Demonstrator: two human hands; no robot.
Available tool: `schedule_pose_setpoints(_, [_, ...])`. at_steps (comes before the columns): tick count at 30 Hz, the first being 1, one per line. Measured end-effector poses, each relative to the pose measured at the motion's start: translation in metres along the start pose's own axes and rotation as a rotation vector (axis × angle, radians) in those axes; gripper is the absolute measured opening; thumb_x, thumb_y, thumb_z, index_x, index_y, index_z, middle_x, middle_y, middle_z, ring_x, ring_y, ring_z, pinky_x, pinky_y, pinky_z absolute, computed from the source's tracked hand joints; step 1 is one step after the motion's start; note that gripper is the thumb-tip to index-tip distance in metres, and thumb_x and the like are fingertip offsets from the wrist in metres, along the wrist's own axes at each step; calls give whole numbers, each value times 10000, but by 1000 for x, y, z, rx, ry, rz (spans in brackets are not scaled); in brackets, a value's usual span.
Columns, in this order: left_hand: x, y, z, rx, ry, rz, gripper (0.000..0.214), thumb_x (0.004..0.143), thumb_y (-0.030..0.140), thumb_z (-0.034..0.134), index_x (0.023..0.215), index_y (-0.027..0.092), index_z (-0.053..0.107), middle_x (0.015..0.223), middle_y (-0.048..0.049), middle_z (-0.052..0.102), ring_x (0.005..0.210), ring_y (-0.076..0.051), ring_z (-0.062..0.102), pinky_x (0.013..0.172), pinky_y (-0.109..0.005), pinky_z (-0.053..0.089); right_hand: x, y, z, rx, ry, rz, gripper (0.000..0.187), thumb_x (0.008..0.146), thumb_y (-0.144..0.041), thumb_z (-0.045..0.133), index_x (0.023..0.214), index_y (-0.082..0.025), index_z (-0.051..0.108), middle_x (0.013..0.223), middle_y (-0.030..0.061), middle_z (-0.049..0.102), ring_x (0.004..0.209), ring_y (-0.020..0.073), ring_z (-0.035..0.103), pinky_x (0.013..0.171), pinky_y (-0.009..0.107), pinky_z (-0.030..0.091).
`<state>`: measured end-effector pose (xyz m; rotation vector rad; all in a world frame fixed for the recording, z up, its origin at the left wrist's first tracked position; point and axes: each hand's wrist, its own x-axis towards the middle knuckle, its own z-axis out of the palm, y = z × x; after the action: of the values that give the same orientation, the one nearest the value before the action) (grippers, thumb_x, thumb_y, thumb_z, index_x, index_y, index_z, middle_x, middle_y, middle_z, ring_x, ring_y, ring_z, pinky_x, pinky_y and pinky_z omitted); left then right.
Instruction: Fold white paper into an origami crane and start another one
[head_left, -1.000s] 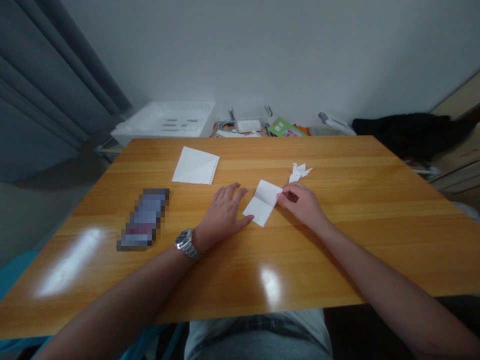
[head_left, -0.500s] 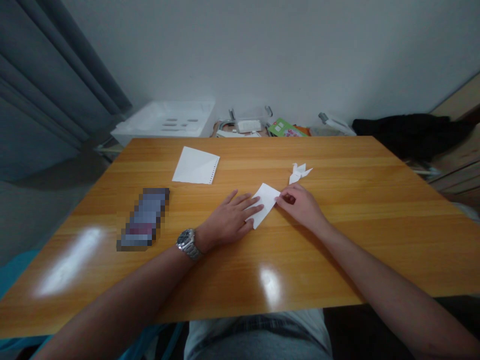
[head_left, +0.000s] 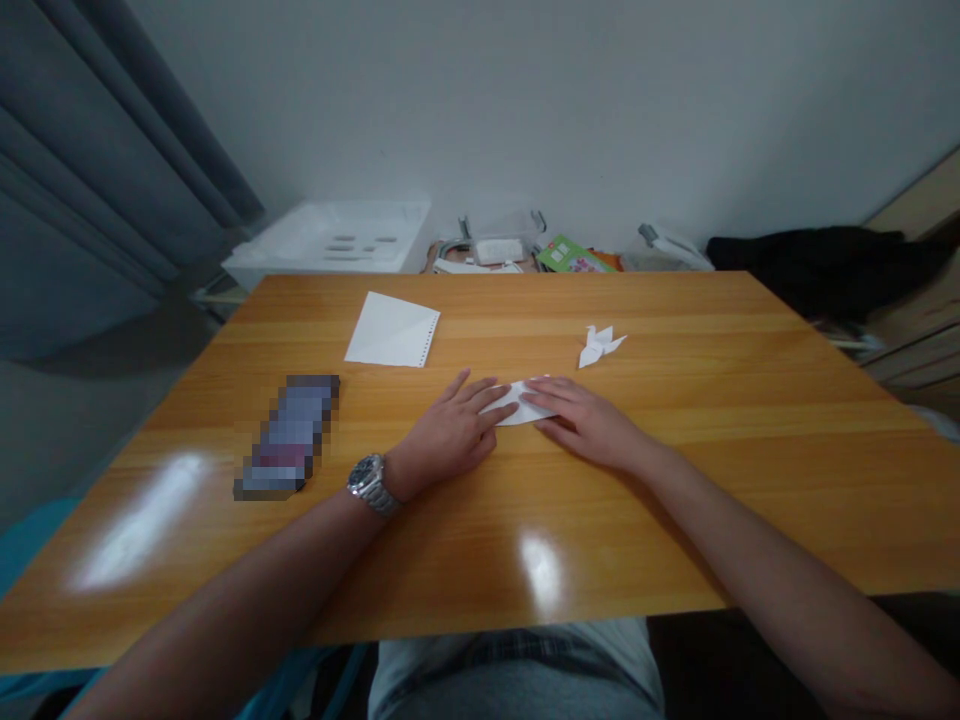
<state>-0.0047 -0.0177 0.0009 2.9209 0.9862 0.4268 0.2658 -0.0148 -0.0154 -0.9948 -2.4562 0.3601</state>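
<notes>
A small folded white paper point(head_left: 523, 403) lies on the wooden table point(head_left: 675, 480) between my two hands. My left hand point(head_left: 450, 433), with a metal watch on its wrist, lies flat with fingers stretched onto the paper's left part. My right hand point(head_left: 585, 422) also lies flat, fingers spread, pressing on the paper's right part. Much of the paper is hidden under the fingers. A finished white paper crane point(head_left: 598, 344) sits a little beyond my right hand.
A larger white sheet with a perforated edge point(head_left: 392, 331) lies at the back left of the table. A blurred-out flat object point(head_left: 289, 436) lies left of my left hand. Beyond the table are a white bin point(head_left: 330, 240), clutter and dark cloth point(head_left: 817, 255).
The paper has been folded over into a smaller, narrower shape. My right hand went from pinching its corner to lying flat on it, and my left hand slid onto it.
</notes>
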Motion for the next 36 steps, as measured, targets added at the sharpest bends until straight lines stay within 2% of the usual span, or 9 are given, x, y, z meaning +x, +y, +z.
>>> schedule_pose_setpoints(4, [1,0,1,10,3,-15,449,973,197,487,1415,200,569,1480,-96,551,1389,-249,480,1257,-513,241,-3,4,6,-20,-43,23,427,997,-250,540,1421,-250,584,1499,120,550,1384,282,525,1153,543,432])
schedule_pose_setpoints(8, [0,0,8,-19,16,-91,432,1019,347,487,1410,182,569,1466,-111,560,1344,-264,527,1173,-458,393,-3,1,4,-31,-35,28,417,985,-239,558,1399,-233,607,1462,138,583,1355,287,556,1122,537,468])
schedule_pose_setpoints(11, [0,1,10,-49,25,-139,435,1014,403,514,1395,203,579,1453,-106,571,1320,-263,548,1144,-446,428,-1,-2,2,-33,-25,8,406,975,-232,574,1378,-244,623,1425,123,618,1332,283,577,1117,544,471])
schedule_pose_setpoints(17, [5,5,9,-56,61,-186,354,997,421,560,1250,198,667,1339,-93,644,1207,-266,602,1050,-437,502,3,-7,0,-58,-50,-36,369,992,-229,549,1349,-221,643,1398,124,641,1284,277,614,1104,533,481])
schedule_pose_setpoints(29, [6,5,9,-39,80,-207,316,1017,409,524,1195,221,705,1280,-73,673,1153,-260,619,997,-428,528,-3,-3,-5,118,-56,11,487,920,-257,674,1398,-297,588,1426,82,622,1312,253,593,1113,487,487])
schedule_pose_setpoints(36, [6,6,8,-23,75,-205,321,1015,414,529,1189,214,711,1281,-70,678,1148,-262,626,991,-429,534,-2,-3,-7,104,-25,3,365,930,-184,602,1288,-246,646,1380,103,651,1250,234,635,1073,449,518])
